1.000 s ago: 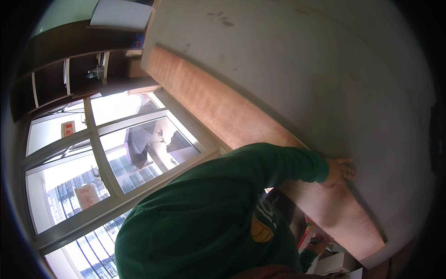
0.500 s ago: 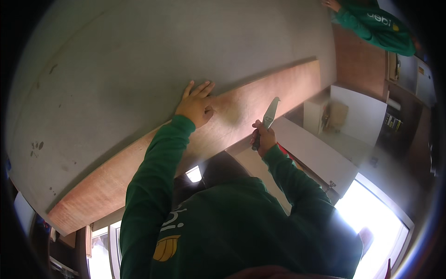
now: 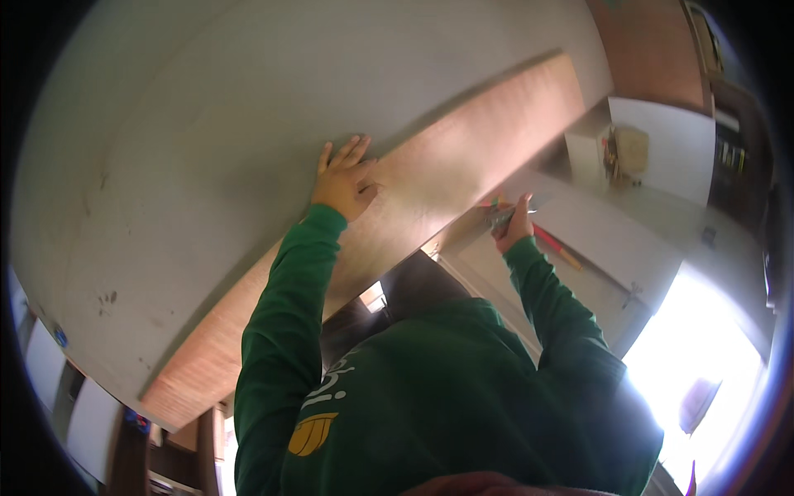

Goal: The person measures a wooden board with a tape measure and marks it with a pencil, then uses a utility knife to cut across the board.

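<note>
Wooden panel (image 3: 463, 157) runs overhead; left hand (image 3: 343, 183) presses flat on it, fingers spread; right hand (image 3: 514, 225) grips a blurred tool (image 3: 506, 212).

Strong white glare burns out the lower right of the frame. The upper left is evenly dim. Fisheye bending curves edges toward the dark rim; the right side is smeared with blur.

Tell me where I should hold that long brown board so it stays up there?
Probably best from below, along the wooden board's lower long edge, hands spread apart. It is long, flat and pressed against the pale surface, so there is nothing to wrap around. The left hand lies flat on its face; the right hand grips a tool at its lower edge.
</note>
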A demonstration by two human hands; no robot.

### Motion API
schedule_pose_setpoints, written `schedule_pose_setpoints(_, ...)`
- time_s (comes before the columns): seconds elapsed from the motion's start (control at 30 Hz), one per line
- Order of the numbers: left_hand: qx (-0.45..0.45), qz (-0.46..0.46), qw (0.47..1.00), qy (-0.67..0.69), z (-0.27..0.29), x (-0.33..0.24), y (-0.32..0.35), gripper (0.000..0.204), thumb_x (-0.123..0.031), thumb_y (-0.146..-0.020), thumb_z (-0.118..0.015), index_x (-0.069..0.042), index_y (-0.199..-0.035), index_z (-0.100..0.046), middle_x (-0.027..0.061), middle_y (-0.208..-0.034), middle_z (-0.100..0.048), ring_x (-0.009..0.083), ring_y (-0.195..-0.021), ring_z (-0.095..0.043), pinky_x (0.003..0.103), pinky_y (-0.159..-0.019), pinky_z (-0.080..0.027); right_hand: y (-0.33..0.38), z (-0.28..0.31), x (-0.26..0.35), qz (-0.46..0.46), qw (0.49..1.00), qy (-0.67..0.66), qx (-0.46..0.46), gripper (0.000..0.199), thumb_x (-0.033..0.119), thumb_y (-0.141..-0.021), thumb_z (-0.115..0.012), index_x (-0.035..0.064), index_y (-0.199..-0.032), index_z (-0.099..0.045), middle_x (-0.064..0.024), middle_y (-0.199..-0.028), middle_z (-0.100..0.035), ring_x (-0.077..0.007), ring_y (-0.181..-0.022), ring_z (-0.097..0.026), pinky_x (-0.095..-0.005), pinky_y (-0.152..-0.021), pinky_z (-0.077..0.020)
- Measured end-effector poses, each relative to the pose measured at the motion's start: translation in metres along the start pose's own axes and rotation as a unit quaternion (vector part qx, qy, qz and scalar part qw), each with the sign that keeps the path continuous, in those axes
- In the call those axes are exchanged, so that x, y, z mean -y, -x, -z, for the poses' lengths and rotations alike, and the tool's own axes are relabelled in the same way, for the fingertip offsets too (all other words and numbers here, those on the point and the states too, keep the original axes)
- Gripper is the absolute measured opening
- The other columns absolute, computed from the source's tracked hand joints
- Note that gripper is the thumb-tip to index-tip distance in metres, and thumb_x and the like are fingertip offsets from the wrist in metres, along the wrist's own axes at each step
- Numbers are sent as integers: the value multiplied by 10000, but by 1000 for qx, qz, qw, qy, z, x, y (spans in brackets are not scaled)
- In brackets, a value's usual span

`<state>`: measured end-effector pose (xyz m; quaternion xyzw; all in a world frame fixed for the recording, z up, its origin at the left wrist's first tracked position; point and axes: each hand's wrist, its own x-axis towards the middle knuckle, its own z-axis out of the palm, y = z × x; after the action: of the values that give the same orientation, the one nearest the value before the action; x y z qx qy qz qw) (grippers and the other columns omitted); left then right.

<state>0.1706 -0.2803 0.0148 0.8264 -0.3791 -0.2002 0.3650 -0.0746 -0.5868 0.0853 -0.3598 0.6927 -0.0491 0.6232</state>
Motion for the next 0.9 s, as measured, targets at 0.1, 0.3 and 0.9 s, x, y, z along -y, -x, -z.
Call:
schedule_pose_setpoints(0.1, 2, -5, 1000, -6, -3, -6, -6, 469, -312, -793, -720, -57, -1185, -682, 105, -1533, -412, 265, -1435, -339, 541, -1196, -115, -8, 14, 7, 59, 990, -132, 4, 527, 623, -938, -525, 100, -976, -584, -60, -736, -587, -189, -573, -551, -297, -497, -453)
schedule_pose_setpoints(0.3, 12, -24, 999, -24, -13, -1, -11, 493, -335, -774, -728, -44, -1170, -688, 128, -1535, -409, 308, -1429, -350, 563, -1190, -102, -48, 41, 6, 83, 954, -288, 5, 349, 429, -961, -613, 82, -989, -586, -81, -772, -625, -199, -646, -605, -322, -562, -537)
schedule_pose_setpoints(0.9, 24, -31, 998, -44, -15, -5, -14, 503, -359, -787, -714, -33, -1169, -689, 147, -1542, -392, 316, -1433, -345, 570, -1186, -100, -70, 31, 0, 64, 906, -415, -45, 219, 287, -987, -578, 83, -1063, -596, -104, -768, -613, -198, -621, -562, -299, -553, -464)
